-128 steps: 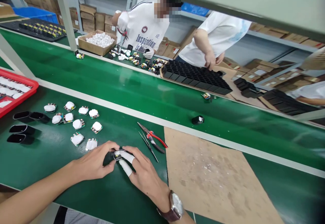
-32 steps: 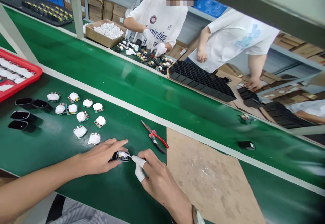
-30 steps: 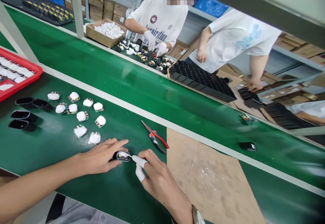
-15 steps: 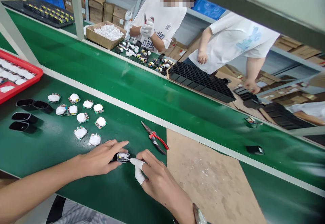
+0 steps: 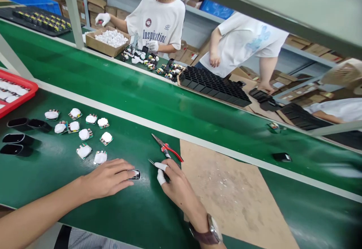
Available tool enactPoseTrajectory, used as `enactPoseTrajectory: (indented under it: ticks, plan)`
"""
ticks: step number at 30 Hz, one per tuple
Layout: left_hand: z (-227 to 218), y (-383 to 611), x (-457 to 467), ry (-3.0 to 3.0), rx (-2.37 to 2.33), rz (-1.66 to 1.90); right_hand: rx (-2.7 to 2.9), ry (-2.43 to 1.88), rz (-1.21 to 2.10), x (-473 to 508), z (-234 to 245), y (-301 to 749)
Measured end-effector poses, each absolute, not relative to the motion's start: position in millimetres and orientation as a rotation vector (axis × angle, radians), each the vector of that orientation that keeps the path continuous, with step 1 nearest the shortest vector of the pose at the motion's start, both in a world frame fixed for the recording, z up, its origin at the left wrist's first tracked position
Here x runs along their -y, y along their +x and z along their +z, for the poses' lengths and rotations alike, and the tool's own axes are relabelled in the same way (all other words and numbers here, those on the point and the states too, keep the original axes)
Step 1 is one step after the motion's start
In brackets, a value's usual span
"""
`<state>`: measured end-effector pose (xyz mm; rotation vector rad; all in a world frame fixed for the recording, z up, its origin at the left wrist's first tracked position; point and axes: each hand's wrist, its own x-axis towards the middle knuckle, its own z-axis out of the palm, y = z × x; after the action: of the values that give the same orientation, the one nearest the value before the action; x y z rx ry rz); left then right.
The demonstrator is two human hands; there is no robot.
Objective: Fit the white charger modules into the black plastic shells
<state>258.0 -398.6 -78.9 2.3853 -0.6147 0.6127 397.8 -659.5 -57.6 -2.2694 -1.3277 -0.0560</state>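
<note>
At nine o'clock a red plastic tray [image 5: 26, 94] sits at the edge, four empty black oval shells [image 5: 19, 136] just below it. Toward the middle lies a cluster of small circuit boards capped with white blobs [image 5: 82, 133] on the green mat [image 5: 56, 188]. Now the left hand [image 5: 109, 179], at six o'clock: palm down, fingers flat, pinning a small black oval housing [image 5: 135, 174] to the mat, its open end facing three o'clock with a pale part showing inside. Just beside it, the right hand [image 5: 175, 187], white cots on two fingertips, pinches thin metal tweezers [image 5: 152, 162], tip pointing to ten o'clock, clear of the housing. At twelve o'clock from that hand lie red-handled cutters [image 5: 166, 151]. Right of them, a brown cardboard sheet [image 5: 234, 192]. Across the belt, two co-workers stand by a black cell tray [image 5: 215, 87].
</note>
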Motion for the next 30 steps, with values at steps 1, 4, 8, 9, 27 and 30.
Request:
enactPoseTrajectory:
  ticks: [1,4,8,9,27,30]
  plan:
    - [-79.0,258.4,399.3,2.386,0.621,0.637,1.351,-2.305,-0.102,657.5,-60.8,397.6]
    - [-79.7,257.5,401.2,2.374,0.547,0.574,1.425,-2.302,-0.177,646.2,-55.6,391.9]
    - [-82.4,254.3,404.0,2.382,0.504,0.496,1.464,-2.071,-0.16,627.3,-40.8,386.1]
    - [-82.2,254.3,404.4,2.369,0.514,0.509,1.456,-2.044,-0.178,623.8,-40.1,386.7]
    - [-16.5,354.1,301.1,2.095,-0.507,0.628,1.421,-2.587,-0.476,646.2,-83.6,404.7]
    - [-11.6,399.0,265.2,2.188,-0.587,0.711,1.397,-2.566,-0.613,643.3,-87.3,404.6]
